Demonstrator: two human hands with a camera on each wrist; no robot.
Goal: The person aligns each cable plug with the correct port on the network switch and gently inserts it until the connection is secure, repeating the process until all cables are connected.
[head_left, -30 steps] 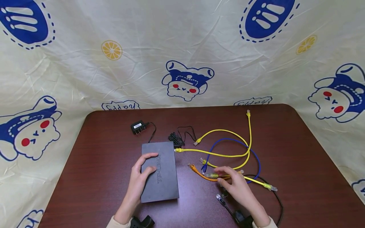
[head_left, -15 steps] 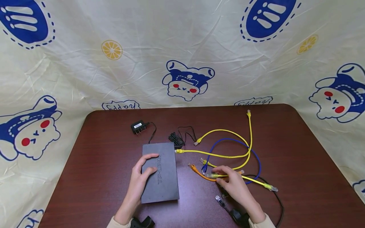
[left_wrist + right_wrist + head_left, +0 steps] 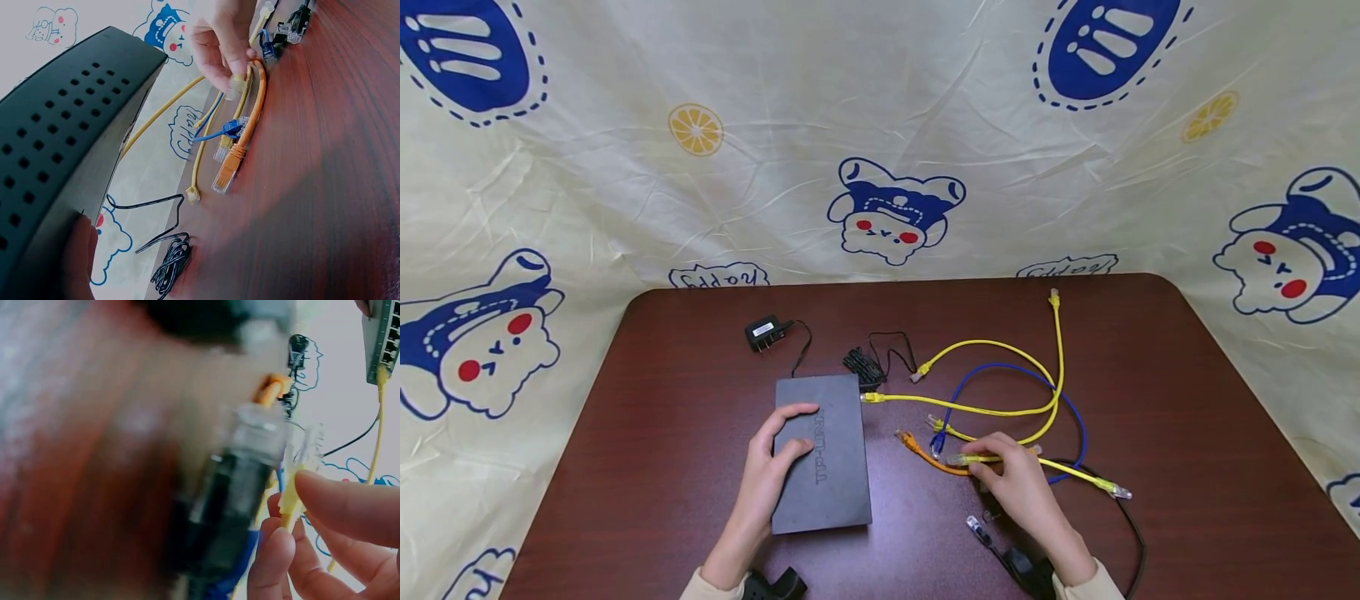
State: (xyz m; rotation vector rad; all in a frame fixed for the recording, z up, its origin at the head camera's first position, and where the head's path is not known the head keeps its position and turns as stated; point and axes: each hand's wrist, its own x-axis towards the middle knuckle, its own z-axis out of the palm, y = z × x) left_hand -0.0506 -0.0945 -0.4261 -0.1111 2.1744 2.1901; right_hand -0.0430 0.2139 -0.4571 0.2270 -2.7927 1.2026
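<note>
A dark grey TP-Link network switch (image 3: 842, 500) is held at its left side by my left hand (image 3: 757, 475), with two fingertips lying on its top. The left wrist view shows the perforated casing (image 3: 56, 125). One yellow Ethernet cable (image 3: 917, 398) is plugged into the switch's right side. My right hand (image 3: 1018, 483) pinches another yellow Ethernet cable (image 3: 1075, 472) just behind its clear plug (image 3: 956, 460). In the right wrist view, thumb and finger grip that yellow boot (image 3: 290, 499), the plug pointing up. Open ports (image 3: 390, 347) show on the switch.
Around my right hand lie an orange cable (image 3: 917, 446), a blue cable (image 3: 1000, 365) and a black cable (image 3: 1141, 542). A black power adapter (image 3: 765, 333) sits behind the switch, near a bundled black cord (image 3: 865, 367). A patterned sheet (image 3: 880, 108) hangs beyond the table (image 3: 625, 467).
My right hand has closed in on the yellow cable and shifted slightly left, raising its plug a little. The left hand and the switch have hardly moved.
</note>
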